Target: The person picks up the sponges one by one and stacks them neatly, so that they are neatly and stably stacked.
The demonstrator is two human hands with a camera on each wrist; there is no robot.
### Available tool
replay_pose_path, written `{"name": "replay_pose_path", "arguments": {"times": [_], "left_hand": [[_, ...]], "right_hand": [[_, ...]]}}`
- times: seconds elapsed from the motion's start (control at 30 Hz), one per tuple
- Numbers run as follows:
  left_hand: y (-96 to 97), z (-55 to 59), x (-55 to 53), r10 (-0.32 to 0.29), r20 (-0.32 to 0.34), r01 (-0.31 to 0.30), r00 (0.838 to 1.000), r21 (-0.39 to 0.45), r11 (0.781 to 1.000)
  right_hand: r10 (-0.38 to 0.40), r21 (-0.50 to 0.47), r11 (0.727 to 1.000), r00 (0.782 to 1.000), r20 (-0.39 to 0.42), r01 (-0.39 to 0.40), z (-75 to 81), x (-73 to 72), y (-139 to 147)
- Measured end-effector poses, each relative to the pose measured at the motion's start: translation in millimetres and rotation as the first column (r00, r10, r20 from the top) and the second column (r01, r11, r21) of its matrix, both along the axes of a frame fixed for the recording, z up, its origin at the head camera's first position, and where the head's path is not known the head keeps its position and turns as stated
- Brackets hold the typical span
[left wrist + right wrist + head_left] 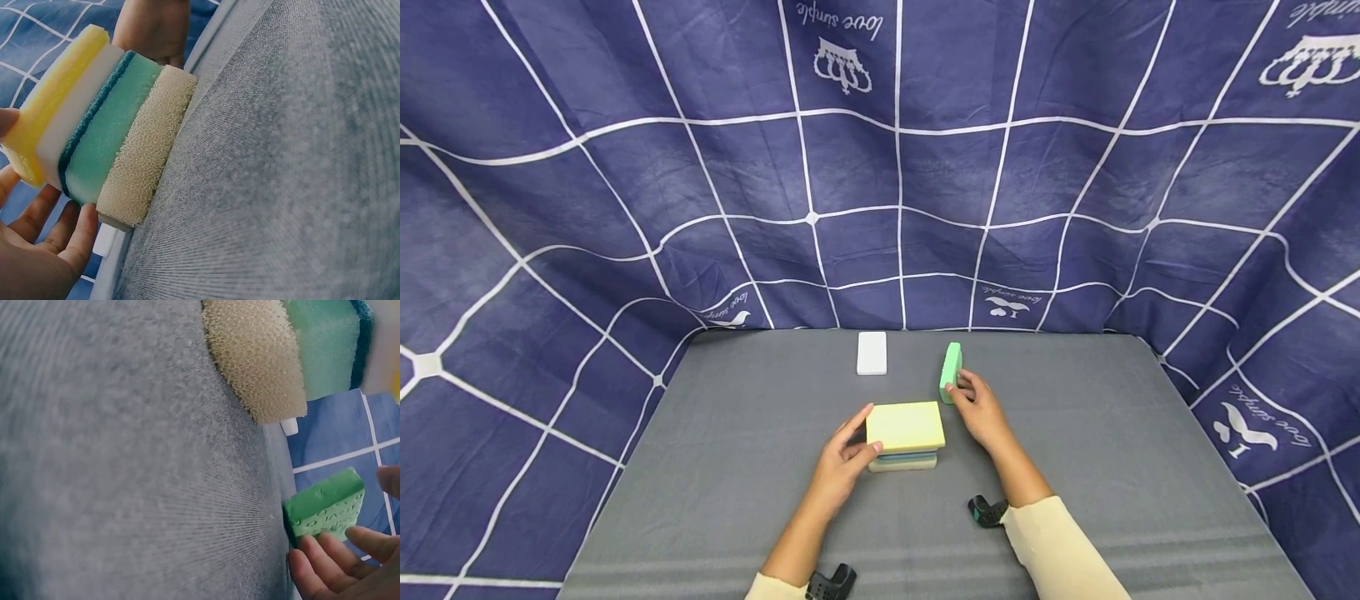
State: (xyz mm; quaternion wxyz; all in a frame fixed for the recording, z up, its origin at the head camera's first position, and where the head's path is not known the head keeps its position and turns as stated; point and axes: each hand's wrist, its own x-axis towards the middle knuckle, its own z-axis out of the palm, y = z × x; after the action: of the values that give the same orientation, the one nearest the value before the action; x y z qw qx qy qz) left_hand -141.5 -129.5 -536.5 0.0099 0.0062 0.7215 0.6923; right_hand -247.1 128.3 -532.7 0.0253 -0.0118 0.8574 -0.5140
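Observation:
A stack of sponges stands mid-table. At its bottom lies a beige porous sponge, then a green sponge with a dark teal scrub face, a white layer and a yellow sponge on top. My left hand holds the yellow sponge at its left end, thumb at the near side and index finger at the far corner; its other fingers spread beside the lower layers. Beyond the stack to the right, a light green block with a pitted face stands on edge. My right hand has fingertips beside it, thumb raised off.
A white block lies near the back edge of the grey cloth-covered table. Blue curtains with white lines hang behind and at both sides. Each wrist carries a black camera mount.

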Motion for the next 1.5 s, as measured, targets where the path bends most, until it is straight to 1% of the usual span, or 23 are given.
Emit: {"name": "replay_pose_path", "arguments": {"times": [0.2,0.4,0.67,0.8,0.9,1.23,1.37,1.5], "left_hand": [[0.7,0.0,0.3,0.007,-0.008,-0.007,1.000,-0.003,1.000],[1.7,-0.1,0.5,0.002,-0.020,-0.002,1.000,-0.014,1.000],[1.5,-0.4,0.4,0.003,-0.022,-0.003,1.000,-0.016,1.000],[1.3,-0.5,0.6,0.002,-0.021,-0.002,1.000,-0.012,1.000],[1.2,-0.9,0.4,0.000,-0.022,0.000,1.000,-0.005,1.000],[1.3,-1.5,-1.0,-0.002,-0.017,0.002,1.000,0.001,1.000],[0.9,-1.4,-1.0,-0.001,-0.014,0.001,1.000,-0.001,1.000],[1.1,-1.7,-0.2,-0.003,-0.012,0.003,1.000,0.005,1.000]], "right_hand": [[-0.026,0.029,0.999,0.999,0.018,0.025,-2.9,-3.6,-0.4],[-0.042,0.064,0.997,0.999,0.007,0.041,-3.1,-5.8,-1.7],[-0.009,0.055,0.998,1.000,-0.019,0.010,-1.4,-7.7,-6.3],[0.004,0.071,0.997,1.000,-0.007,-0.003,-1.8,-10.7,-8.5],[0.015,0.101,0.995,1.000,0.010,-0.016,-2.8,-14.6,-9.2],[0.098,0.167,0.980,0.993,0.064,-0.107,-5.4,-32.7,-5.6],[0.158,0.175,0.970,0.984,0.076,-0.170,-6.6,-40.8,-0.8],[0.207,0.167,0.961,0.974,0.094,-0.220,-5.2,-44.9,4.6]]}}
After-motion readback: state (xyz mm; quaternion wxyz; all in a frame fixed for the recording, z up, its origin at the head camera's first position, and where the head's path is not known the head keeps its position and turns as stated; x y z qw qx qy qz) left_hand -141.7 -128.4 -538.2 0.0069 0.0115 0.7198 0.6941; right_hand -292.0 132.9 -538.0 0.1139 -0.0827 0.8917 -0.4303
